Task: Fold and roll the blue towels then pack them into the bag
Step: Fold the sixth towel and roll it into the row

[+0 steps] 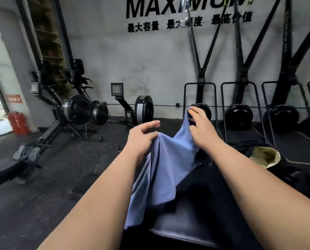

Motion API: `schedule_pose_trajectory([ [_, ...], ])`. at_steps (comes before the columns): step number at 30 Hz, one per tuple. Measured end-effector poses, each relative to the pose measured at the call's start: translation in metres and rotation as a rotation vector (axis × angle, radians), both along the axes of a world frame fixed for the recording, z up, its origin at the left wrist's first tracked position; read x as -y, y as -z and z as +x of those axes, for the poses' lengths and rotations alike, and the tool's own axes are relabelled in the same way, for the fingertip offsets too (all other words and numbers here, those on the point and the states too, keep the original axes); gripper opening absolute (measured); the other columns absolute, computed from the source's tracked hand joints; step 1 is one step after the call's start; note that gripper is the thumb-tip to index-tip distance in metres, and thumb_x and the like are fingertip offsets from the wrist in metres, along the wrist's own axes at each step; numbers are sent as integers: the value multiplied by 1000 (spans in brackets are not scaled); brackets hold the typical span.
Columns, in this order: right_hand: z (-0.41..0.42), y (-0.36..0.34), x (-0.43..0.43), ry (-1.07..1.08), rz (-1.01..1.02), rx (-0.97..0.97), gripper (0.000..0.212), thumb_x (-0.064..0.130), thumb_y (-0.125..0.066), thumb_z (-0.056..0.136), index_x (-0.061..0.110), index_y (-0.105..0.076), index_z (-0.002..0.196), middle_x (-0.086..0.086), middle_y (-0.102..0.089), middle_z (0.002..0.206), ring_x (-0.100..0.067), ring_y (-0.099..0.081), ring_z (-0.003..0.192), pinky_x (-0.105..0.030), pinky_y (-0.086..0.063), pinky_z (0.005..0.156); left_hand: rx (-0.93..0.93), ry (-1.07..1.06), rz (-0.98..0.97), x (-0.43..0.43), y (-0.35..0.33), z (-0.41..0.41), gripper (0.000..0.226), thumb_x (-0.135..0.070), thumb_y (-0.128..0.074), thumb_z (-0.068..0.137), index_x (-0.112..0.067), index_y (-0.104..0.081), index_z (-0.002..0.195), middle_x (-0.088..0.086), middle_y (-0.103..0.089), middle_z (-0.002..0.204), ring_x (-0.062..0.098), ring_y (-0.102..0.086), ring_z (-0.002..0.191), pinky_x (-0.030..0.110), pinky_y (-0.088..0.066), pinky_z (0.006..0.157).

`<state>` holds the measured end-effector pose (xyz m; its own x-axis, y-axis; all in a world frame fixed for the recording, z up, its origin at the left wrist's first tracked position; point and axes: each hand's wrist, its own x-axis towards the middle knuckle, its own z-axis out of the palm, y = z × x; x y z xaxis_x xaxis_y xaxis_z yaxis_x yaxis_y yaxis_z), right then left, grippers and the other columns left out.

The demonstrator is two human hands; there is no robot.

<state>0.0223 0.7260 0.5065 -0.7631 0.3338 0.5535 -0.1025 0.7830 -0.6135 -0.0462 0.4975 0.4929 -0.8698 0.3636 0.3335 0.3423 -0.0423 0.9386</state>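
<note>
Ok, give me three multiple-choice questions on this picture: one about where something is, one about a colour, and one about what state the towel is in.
1. Where is the red metal fire extinguisher?
A) hanging on the back wall
B) far left, on the floor by the bright doorway
C) on the person's lap

2. What colour is the lining of the open black fabric bag?
A) olive-yellow
B) red
C) white

3. What state is the thin blue cloth towel in?
A) rolled tight
B) folded flat
C) hanging unfolded

Answers:
1 B: it stands at the left edge beside the lit opening.
2 A: the bag's open mouth shows a yellowish-olive inside.
3 C: the left hand and right hand each hold its top, and the rest drapes down loose.
</note>
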Motion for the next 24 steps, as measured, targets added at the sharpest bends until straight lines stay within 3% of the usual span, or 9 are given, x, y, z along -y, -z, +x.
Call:
schedule_pose_trajectory([
  [2,0,23,-14,-10,14,139,74,-6,-42,92,11,-31,163,7,-13,174,-12,-23,157,-33,-23,128,44,-119,-17,-13,23,-7,38,2,-66,90,-22,-79,117,-14,-78,109,5,-73,98,19,-56,87],
  [3,3,41,-17,-13,16,217,75,-4,-43,93,12,-26,164,7,-7,175,-10,-17,159,-30,-19,127,28,-187,-147,-15,42,-11,33,-2,-67,89,-22,-79,111,-14,-76,105,8,-72,98,23,-56,89],
  [6,25,128,-22,-13,69,497,68,10,-46,105,12,-16,167,-2,-6,175,-19,-14,160,-25,-11,124,-51,-180,-865,-14,121,-15,20,-11,-65,81,-24,-73,94,-3,-72,97,25,-68,93,31,-57,86],
  [9,55,216,-19,-15,87,774,63,31,-43,111,8,-19,165,-11,-12,174,-23,-19,159,-30,-14,125,-136,-41,-1311,-21,188,0,35,-18,-63,88,-21,-64,123,9,-58,128,34,-59,117,41,-53,98],
  [12,73,255,-12,11,107,838,69,43,-42,111,12,-15,167,-5,-6,176,-23,-17,160,-33,-19,127,-464,42,-1326,-34,214,11,54,-29,-61,91,-21,-52,144,5,-46,148,32,-45,135,42,-44,107],
  [14,74,257,-10,46,168,800,69,46,-40,110,16,-14,168,-4,0,176,-26,-21,159,-35,-22,126,-556,152,-1257,-47,219,11,61,-30,-57,89,-20,-49,149,4,-48,152,30,-45,139,40,-37,114],
  [18,67,254,-10,81,195,767,71,45,-39,110,21,-5,168,-7,11,175,-33,-27,155,-41,-25,124,-496,293,-1312,-63,228,14,54,-39,-39,102,-23,-39,154,3,-46,153,28,-45,140,42,-34,113],
  [22,64,258,-21,142,273,821,74,53,-28,110,18,4,168,-3,11,175,-18,-5,162,-42,-11,130,-380,181,-1429,-66,231,4,64,-57,-22,108,-26,-22,164,-1,-22,173,20,-24,157,54,-31,115],
  [24,62,261,-28,183,305,845,74,57,-24,110,18,-2,168,0,7,176,-13,-2,162,-44,-7,130,-273,102,-1452,-67,229,-7,70,-63,-18,107,-23,-24,164,1,-20,174,21,-22,158,55,-34,116],
])
